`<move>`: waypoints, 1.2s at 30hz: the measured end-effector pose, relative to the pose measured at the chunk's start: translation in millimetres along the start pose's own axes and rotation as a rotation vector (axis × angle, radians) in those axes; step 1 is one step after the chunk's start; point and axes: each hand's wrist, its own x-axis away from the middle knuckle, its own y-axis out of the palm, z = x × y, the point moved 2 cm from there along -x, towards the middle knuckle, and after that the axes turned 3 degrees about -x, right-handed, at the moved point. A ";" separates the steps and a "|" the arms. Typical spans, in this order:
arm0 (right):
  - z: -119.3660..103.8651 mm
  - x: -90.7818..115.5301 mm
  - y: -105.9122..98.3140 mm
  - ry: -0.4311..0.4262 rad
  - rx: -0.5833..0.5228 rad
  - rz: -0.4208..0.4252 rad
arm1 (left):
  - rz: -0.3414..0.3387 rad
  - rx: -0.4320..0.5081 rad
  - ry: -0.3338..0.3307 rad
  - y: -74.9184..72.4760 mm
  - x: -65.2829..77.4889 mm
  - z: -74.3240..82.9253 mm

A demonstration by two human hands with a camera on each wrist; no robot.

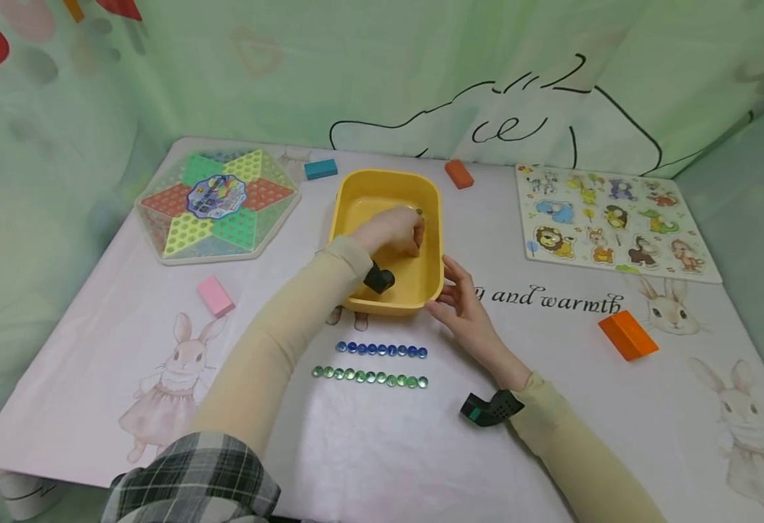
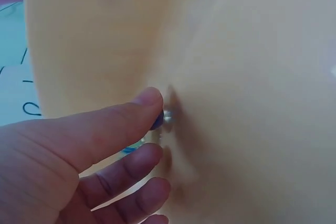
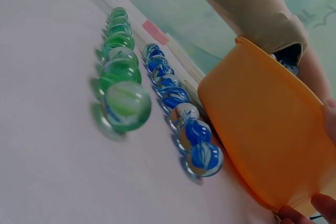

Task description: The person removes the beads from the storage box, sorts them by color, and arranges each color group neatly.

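Observation:
Inside the yellow box (image 1: pixel 391 308), my left hand (image 1: pixel 398 226) reaches down with its fingers near the bottom. The left wrist view shows its thumb and forefinger pinching a dark blue marble (image 2: pixel 157 121), mostly covered by the thumb. A small clear marble (image 2: pixel 168 116) lies right beside the fingertips. My right hand (image 1: pixel 467 312) rests against the box's front right corner, thumb toward the front and fingers along the wall. Before the box, a row of blue marbles (image 1: pixel 382 350) lies behind a row of green marbles (image 1: pixel 371 377), both on the table.
A star-patterned game board (image 1: pixel 215 200) lies back left, and an animal puzzle board (image 1: pixel 617 225) back right. Around the box are a blue block (image 1: pixel 320 169), a red-orange block (image 1: pixel 459 174), a pink block (image 1: pixel 216 297) and an orange block (image 1: pixel 628 335). Curtains stand behind.

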 end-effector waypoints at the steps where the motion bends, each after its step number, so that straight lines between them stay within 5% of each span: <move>1: 0.2 0.1 0.2 0.003 0.002 0.000 | 0.001 0.017 0.004 -1.4 1.4 -0.5; 6: -0.3 0.4 0.3 0.012 0.006 0.000 | 0.042 0.111 0.042 -16.0 16.0 -3.8; 12: -0.4 -1.5 1.6 0.031 0.002 -0.005 | 0.132 0.208 0.124 -28.9 52.4 -18.2; 22: 0.5 -1.1 0.5 0.020 0.026 0.006 | 0.227 0.395 0.180 -15.4 125.7 -38.9; 30: 0.7 -1.1 1.3 0.025 0.019 0.005 | 0.103 0.466 0.424 20.0 166.1 -49.0; 36: -0.5 -1.5 1.5 0.028 0.034 0.009 | -0.011 0.381 0.392 45.6 179.3 -58.4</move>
